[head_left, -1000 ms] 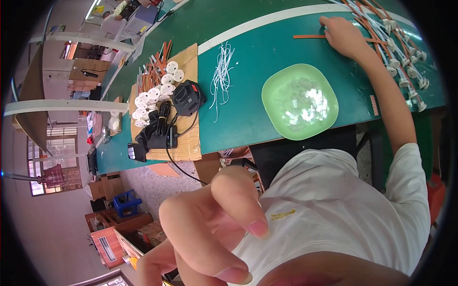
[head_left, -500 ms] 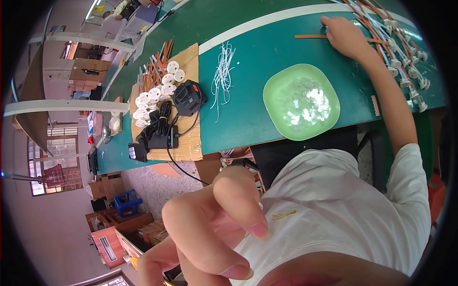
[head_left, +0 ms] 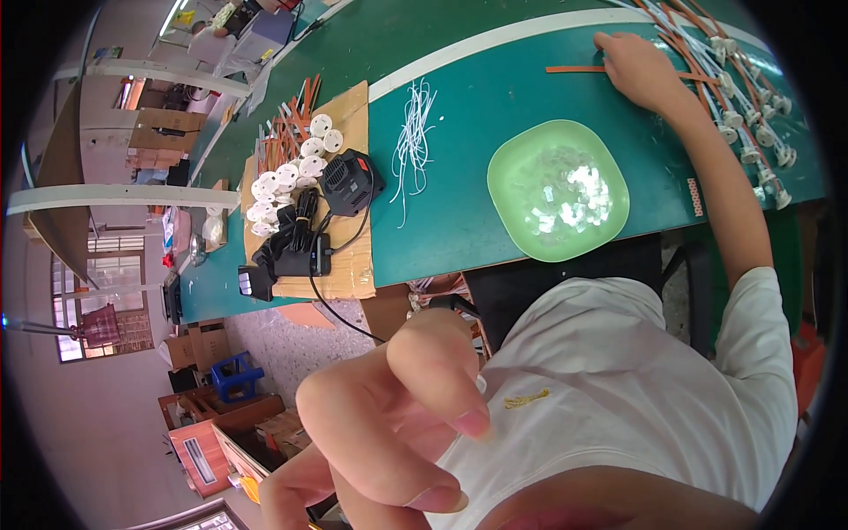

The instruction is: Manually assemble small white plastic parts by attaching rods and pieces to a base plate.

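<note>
My left hand (head_left: 389,424) is raised close to the camera at the lower middle, in front of my white shirt. Its fingers are curled inward and nothing shows in them. My right hand (head_left: 640,66) reaches far out on the green table (head_left: 459,212), palm down on the end of a thin orange strip (head_left: 574,69); its fingertips are hidden. Just right of that hand lie rows of white and orange wires with white sockets (head_left: 742,106). A light green bowl (head_left: 505,168) of small clear pieces stands between my two hands.
A loose bundle of white wires (head_left: 413,132) lies left of the bowl. Further left, a cardboard sheet (head_left: 353,265) carries white round sockets (head_left: 283,177), a black adapter (head_left: 349,181) and coiled black cable. Below the table edge are boxes and a blue stool (head_left: 231,375).
My left hand has shifted slightly in front of the camera. My right hand stays on the orange strip.
</note>
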`<action>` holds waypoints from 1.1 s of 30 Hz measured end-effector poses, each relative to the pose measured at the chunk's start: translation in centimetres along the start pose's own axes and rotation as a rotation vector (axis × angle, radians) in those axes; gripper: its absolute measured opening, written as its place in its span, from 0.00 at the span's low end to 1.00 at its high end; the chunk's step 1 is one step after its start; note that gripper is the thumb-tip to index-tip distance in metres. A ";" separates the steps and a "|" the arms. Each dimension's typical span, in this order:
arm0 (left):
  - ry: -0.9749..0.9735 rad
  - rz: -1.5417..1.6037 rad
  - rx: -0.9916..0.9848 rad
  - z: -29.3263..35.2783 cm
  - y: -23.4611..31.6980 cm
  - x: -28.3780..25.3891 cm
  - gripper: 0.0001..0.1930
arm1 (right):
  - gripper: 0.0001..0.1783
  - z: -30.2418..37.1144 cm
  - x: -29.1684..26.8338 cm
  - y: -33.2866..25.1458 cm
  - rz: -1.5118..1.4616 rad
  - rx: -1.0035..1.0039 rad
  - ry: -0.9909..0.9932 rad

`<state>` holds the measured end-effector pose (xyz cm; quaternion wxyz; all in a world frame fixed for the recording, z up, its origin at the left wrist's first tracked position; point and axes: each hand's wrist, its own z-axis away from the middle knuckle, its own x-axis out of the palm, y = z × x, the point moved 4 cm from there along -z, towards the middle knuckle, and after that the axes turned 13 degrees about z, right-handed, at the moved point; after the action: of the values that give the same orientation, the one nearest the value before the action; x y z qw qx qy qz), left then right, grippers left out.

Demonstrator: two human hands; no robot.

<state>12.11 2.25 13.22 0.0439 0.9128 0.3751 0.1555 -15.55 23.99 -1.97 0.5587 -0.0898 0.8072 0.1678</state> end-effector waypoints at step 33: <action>-0.180 -0.805 -0.634 3.9 -15.4 -17.8 0.19 | 0.13 1.7 -7.0 0.8 -1.473 0.181 0.966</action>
<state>-8.93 0.93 2.01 0.4066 0.6479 0.6256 0.1534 -11.83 25.07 4.10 0.1279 -0.6034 0.7023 -0.3553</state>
